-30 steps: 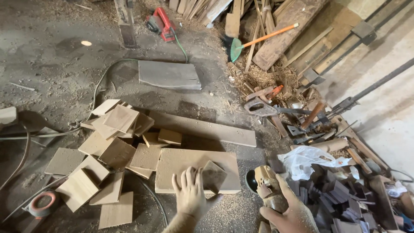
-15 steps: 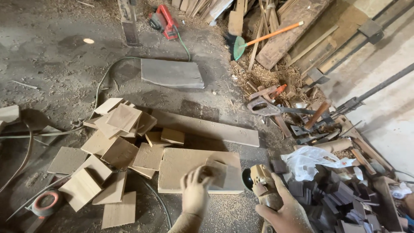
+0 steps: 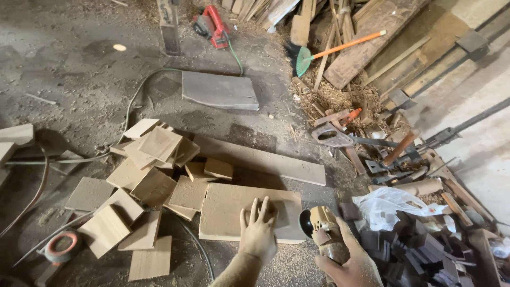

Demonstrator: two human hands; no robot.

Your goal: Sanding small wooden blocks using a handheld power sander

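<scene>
The left hand (image 3: 258, 231) now lies flat, hiding the small piece on the board (image 3: 228, 210); the right hand's (image 3: 348, 263) grip clamps the grinder (image 3: 321, 228).

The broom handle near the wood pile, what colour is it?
Orange; the broom handle shows clearly in the head view, with a green brush head.

Loose wood squares (image 3: 143, 180) crowded the floor's left side; dark offcuts (image 3: 419, 250) blocked the right; sawdust between lay open.
</scene>
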